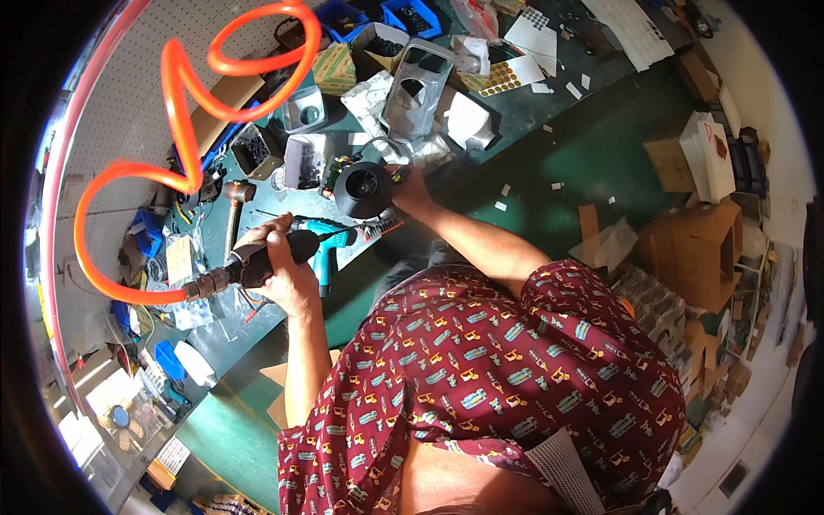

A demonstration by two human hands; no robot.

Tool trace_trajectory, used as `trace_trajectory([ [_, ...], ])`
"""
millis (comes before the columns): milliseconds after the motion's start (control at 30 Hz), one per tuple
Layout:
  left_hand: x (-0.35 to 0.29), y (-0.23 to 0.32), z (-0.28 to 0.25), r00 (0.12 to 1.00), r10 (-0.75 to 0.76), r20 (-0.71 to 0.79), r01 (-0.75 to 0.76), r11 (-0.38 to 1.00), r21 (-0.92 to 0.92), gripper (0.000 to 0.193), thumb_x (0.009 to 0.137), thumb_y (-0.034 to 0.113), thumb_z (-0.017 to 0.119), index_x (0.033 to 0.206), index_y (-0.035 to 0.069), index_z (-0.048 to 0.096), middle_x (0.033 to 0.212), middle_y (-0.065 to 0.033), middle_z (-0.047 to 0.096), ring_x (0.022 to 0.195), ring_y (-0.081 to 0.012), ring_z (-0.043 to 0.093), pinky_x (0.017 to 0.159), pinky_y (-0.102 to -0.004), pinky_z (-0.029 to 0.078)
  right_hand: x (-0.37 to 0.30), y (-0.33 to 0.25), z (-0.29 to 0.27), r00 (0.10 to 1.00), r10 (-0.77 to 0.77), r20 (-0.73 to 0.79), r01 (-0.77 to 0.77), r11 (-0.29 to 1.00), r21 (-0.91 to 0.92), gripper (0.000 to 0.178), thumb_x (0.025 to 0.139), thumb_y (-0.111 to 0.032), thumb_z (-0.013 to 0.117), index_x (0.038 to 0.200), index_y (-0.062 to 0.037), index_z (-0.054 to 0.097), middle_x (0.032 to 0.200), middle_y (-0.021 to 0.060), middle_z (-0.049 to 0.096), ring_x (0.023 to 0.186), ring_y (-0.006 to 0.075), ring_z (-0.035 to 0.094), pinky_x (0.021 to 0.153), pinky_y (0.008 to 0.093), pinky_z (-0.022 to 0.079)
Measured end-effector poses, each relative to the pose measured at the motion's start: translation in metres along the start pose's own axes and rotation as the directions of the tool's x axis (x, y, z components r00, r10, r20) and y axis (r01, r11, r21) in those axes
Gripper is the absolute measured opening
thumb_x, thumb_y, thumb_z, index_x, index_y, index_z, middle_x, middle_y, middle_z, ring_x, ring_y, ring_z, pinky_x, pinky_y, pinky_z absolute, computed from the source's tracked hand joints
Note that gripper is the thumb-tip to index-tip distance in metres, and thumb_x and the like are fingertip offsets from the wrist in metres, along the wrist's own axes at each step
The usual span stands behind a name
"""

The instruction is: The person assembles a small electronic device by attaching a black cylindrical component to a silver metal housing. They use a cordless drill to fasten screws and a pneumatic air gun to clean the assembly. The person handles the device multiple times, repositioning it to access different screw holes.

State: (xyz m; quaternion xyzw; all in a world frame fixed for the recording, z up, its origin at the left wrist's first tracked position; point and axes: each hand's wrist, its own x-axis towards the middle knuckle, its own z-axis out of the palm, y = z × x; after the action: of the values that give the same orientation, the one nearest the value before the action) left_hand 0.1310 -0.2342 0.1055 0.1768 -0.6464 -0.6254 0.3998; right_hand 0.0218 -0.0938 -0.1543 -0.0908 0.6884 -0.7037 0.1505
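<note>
My left hand (pixel 290 276) is wrapped round a black air screwdriver (pixel 257 263). Its long thin bit points right, to just below a black cone-shaped housing (pixel 361 190). That housing has a round opening facing up, and my right hand (pixel 412 194) grips it at its right side; the fingers are partly hidden behind it. Whether the bit touches anything, I cannot tell. An orange coiled air hose (pixel 129 295) runs from the back of the screwdriver. Just beyond the bit lies a teal power drill (pixel 325 249) on the dark workbench (pixel 239 345).
A hammer (pixel 234 210) lies left of the drill. Farther back stand a clear plastic casing (pixel 418 90), a bin of dark small parts (pixel 255 151), a whitish tub (pixel 305 161) and blue bins (pixel 412 17). Cardboard boxes (pixel 692 251) stand at the right, and paper scraps (pixel 505 190) dot the green floor.
</note>
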Motion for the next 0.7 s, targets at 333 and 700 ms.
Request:
trace_trajectory([
  [333, 0.002, -0.002, -0.006, 0.999, -0.027, -0.027, 0.025, 0.997, -0.072, 0.024, 0.087, 0.009, 0.071, 0.102, 0.002, 0.054, 0.090, -0.0138, 0.068, 0.086, -0.0262, 0.069, 0.084, -0.0420, 0.057, -0.002, -0.002, -0.002, 0.996, 0.061, 0.064, -0.064, 0.996, 0.056, 0.011, 0.081, -0.004, 0.076, 0.091, -0.0033, 0.073, 0.084, 0.0004, 0.073, 0.077, 0.0053, 0.064, 0.068, 0.0248, 0.050],
  [700, 0.001, 0.021, 0.007, 0.792, -0.314, 0.524, 0.362, 0.932, 0.012, 0.035, 0.084, -0.009, 0.066, 0.116, 0.002, 0.057, 0.110, -0.0152, 0.068, 0.099, -0.0190, 0.066, 0.086, -0.0318, 0.054, -0.011, -0.036, -0.003, 0.980, -0.169, 0.106, 0.176, 0.983, -0.058, 0.013, 0.079, -0.008, 0.077, 0.088, -0.0014, 0.071, 0.081, 0.0082, 0.072, 0.078, 0.0138, 0.068, 0.073, 0.0294, 0.053],
])
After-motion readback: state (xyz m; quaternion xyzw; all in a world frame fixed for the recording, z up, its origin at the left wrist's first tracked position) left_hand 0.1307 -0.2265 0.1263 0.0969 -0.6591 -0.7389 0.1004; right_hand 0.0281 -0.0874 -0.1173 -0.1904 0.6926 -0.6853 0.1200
